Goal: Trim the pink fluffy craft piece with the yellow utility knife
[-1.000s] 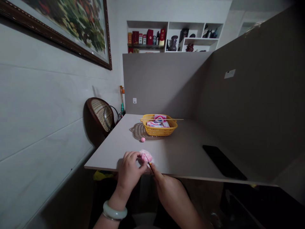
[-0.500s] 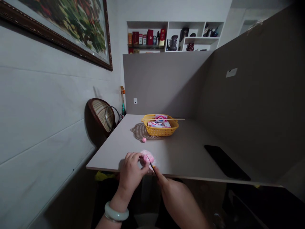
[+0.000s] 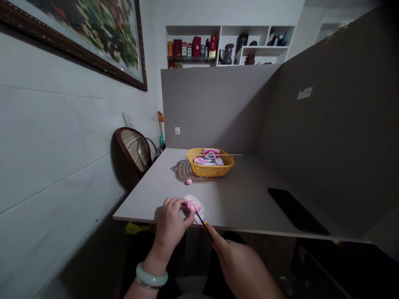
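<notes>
My left hand (image 3: 171, 222) is closed at the fingertips around a pink lump (image 3: 197, 205) near the table's front edge. The lump looks soap-like, and a thin line is visible across its top. In my right hand (image 3: 241, 259) is a thin dark knife (image 3: 202, 221), its tip against the lump and the index finger stretched along it. Pale pink-white crumbs (image 3: 198, 219) lie around and under the lump. Beyond my hands, a small pink ball (image 3: 188, 182) sits on the table.
A yellow basket (image 3: 212, 171) with several pink-and-white packets (image 3: 204, 161) stands farther back, a thin stick (image 3: 237, 155) across its rim. At the right lies a flat black slab (image 3: 296, 211). Grey panels (image 3: 215, 108) enclose the table's (image 3: 246, 199) back and right.
My right hand has drawn back toward me and to the right with the knife, so more of the blade shows. My left hand stays on the pink lump.
</notes>
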`<move>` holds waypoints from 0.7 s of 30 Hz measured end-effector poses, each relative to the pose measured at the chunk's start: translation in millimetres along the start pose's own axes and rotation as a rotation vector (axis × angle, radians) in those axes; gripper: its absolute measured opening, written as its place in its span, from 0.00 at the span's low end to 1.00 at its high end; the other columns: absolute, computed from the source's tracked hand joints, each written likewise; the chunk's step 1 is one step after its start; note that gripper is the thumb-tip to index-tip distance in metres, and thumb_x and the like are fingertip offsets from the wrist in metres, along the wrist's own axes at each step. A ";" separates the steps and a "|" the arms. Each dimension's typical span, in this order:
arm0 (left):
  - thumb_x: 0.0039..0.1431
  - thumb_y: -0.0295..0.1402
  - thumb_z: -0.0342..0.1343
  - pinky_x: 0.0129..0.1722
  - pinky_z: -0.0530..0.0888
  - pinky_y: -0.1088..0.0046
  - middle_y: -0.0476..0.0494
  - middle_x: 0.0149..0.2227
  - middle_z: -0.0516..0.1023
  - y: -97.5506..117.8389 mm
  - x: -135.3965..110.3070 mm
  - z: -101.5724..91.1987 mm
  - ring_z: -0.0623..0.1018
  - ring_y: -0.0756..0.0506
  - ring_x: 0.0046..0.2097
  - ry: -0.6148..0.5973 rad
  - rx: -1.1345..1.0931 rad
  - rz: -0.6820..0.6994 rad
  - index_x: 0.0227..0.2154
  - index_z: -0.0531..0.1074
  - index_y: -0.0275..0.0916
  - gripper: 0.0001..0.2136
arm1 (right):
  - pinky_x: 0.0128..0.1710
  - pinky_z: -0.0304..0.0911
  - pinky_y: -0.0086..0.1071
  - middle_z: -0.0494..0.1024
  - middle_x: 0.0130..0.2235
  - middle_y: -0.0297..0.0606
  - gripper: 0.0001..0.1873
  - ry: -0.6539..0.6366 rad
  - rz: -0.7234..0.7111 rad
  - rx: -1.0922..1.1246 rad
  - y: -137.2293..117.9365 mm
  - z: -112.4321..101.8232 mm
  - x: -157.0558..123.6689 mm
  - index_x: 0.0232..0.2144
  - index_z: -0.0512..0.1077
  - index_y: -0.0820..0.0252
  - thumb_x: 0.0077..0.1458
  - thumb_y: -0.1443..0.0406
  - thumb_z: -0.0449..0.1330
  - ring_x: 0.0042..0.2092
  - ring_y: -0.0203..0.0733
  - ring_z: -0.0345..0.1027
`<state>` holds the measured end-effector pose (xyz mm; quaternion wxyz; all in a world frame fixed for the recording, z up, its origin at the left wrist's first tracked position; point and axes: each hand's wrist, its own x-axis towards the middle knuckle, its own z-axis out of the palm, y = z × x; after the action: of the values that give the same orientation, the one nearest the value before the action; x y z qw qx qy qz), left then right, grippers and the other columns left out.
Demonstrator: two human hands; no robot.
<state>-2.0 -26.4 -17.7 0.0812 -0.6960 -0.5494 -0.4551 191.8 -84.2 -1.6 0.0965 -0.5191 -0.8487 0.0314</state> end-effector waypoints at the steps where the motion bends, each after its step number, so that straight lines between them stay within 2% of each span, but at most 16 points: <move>1: 0.54 0.29 0.59 0.41 0.73 0.65 0.46 0.35 0.78 0.1 -0.1 0.1 0.75 0.42 0.41 0.002 -0.002 -0.003 0.34 0.72 0.40 0.04 | 0.25 0.62 0.28 0.83 0.32 0.41 0.36 -0.006 0.002 -0.006 0.2 -0.2 -1.2 0.66 0.56 0.60 0.55 0.78 0.46 0.30 0.45 0.78; 7: 0.54 0.31 0.61 0.41 0.72 0.65 0.46 0.35 0.77 0.3 0.5 1.3 0.74 0.42 0.41 -0.021 0.001 -0.026 0.34 0.71 0.41 0.05 | 0.28 0.63 0.27 0.83 0.37 0.43 0.36 0.076 -0.012 0.028 -4.1 2.0 19.5 0.67 0.53 0.62 0.57 0.78 0.45 0.33 0.42 0.78; 12: 0.53 0.30 0.61 0.41 0.72 0.65 0.46 0.36 0.77 -1.5 -0.6 1.4 0.74 0.42 0.42 -0.035 -0.005 -0.015 0.34 0.71 0.41 0.06 | 0.27 0.64 0.28 0.84 0.34 0.42 0.35 -0.026 0.016 -0.001 -0.2 -0.3 3.9 0.67 0.55 0.60 0.58 0.76 0.46 0.31 0.44 0.78; 14: 0.54 0.29 0.60 0.42 0.72 0.64 0.46 0.36 0.77 -2.1 -0.8 1.7 0.74 0.42 0.42 -0.020 -0.005 -0.012 0.34 0.71 0.41 0.05 | 0.28 0.64 0.28 0.84 0.34 0.42 0.34 -0.030 0.017 -0.002 0.1 -1.0 0.6 0.67 0.56 0.59 0.59 0.75 0.46 0.32 0.45 0.79; 19: 0.53 0.30 0.61 0.42 0.72 0.64 0.46 0.36 0.77 -2.9 -0.3 2.6 0.74 0.42 0.41 -0.016 -0.011 -0.023 0.34 0.72 0.40 0.06 | 0.29 0.65 0.28 0.83 0.37 0.44 0.36 0.071 -0.031 0.034 -2.2 6.0 17.5 0.67 0.54 0.63 0.56 0.78 0.44 0.33 0.43 0.78; 21: 0.53 0.30 0.61 0.41 0.72 0.64 0.46 0.35 0.77 -2.5 -0.3 2.0 0.74 0.42 0.41 -0.023 -0.022 -0.020 0.34 0.72 0.40 0.06 | 0.29 0.65 0.28 0.83 0.37 0.44 0.36 0.065 -0.036 0.035 -0.5 8.2 17.4 0.67 0.55 0.63 0.56 0.78 0.44 0.32 0.43 0.78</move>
<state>-2.9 -24.5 -20.0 0.0627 -0.6963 -0.5524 -0.4539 182.0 -68.7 -7.3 0.1338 -0.5025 -0.8537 0.0278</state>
